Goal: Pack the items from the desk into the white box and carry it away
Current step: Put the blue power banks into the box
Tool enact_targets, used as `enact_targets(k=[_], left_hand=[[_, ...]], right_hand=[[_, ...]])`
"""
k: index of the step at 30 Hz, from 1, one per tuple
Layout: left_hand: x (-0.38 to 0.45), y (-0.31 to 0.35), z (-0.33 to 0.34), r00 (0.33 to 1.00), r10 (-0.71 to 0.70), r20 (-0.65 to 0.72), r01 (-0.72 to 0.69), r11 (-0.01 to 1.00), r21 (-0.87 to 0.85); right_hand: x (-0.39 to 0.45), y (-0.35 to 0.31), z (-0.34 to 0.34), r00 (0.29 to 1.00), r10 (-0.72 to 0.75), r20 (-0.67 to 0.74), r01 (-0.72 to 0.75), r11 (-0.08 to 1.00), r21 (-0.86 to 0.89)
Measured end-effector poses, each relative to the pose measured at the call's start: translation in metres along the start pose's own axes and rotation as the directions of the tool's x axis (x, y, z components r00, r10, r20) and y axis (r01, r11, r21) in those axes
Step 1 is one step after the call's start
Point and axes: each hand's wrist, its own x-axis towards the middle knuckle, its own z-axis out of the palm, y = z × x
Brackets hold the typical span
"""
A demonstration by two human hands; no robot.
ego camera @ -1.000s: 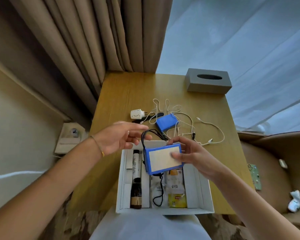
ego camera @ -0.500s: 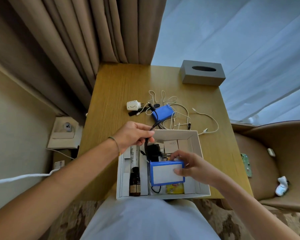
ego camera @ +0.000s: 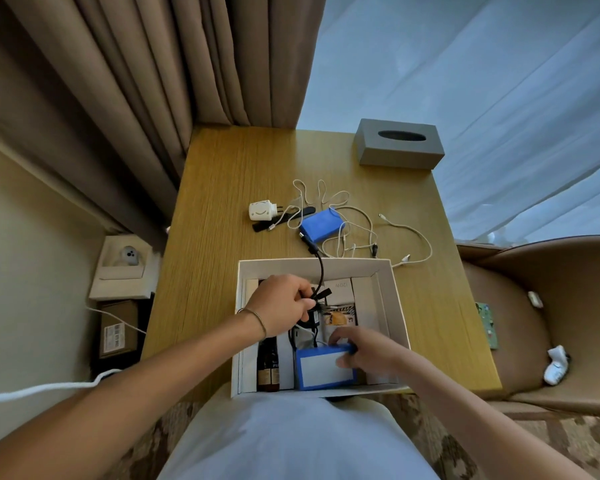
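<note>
Inside the box, near edge: right hand point(ego camera: 368, 351) grips the blue-rimmed pack point(ego camera: 323, 370) by its right end, fingers curled over the top edge, setting it low against the near wall of the white box point(ego camera: 394, 299).
Left grip: left hand point(ego camera: 279, 304) pinches a bundled black cable point(ego camera: 321, 268), fingers closed round it just above the box's middle; the cable arcs up from the grip over the far wall to a plug on the desk point(ego camera: 222, 202).
Progress: partly done, my read. Several items already sit in the box; the pack and the cable are going in now. Carrying away not yet started.
Box contents: dark bottle point(ego camera: 267, 372) just below the left grip, along the left side; white inner cartons beyond both grips at the far wall; a yellow-printed packet point(ego camera: 342, 317) between the two hands; more black cord under the left grip.
Left on the desk, beyond the left grip: white plug adapter point(ego camera: 262, 211), second blue pack point(ego camera: 321, 223), tangle of white cables point(ego camera: 361, 237).
Far right corner of desk: grey tissue box point(ego camera: 399, 143); can't tell whether it counts as an item to pack.
Box position: at the desk's near edge, touching the person's body.
</note>
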Motion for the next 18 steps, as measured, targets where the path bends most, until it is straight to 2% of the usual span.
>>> enact_targets(k=[4, 8, 13, 18], left_hand=[[0.001, 0.006, 0.008, 0.998, 0.068, -0.013, -0.066, 0.99, 0.128], [0.006, 0.015, 0.016, 0.985, 0.172, -0.007, -0.162, 0.938, 0.305], [0.007, 0.02, 0.031, 0.951, 0.282, 0.128, -0.305, 0.777, 0.551], [0.011, 0.026, 0.044, 0.938, 0.259, 0.23, -0.346, 0.658, 0.669]], right_hand=[[0.004, 0.0, 0.008, 0.998, 0.039, -0.05, -0.042, 0.998, -0.044], [-0.003, -0.003, 0.009, 0.992, 0.027, -0.126, -0.041, 0.994, -0.103], [-0.03, -0.003, -0.019, 0.966, 0.081, -0.245, -0.089, 0.996, -0.022], [-0.049, 0.0, -0.04, 0.941, 0.098, -0.325, -0.08, 0.994, 0.069]])
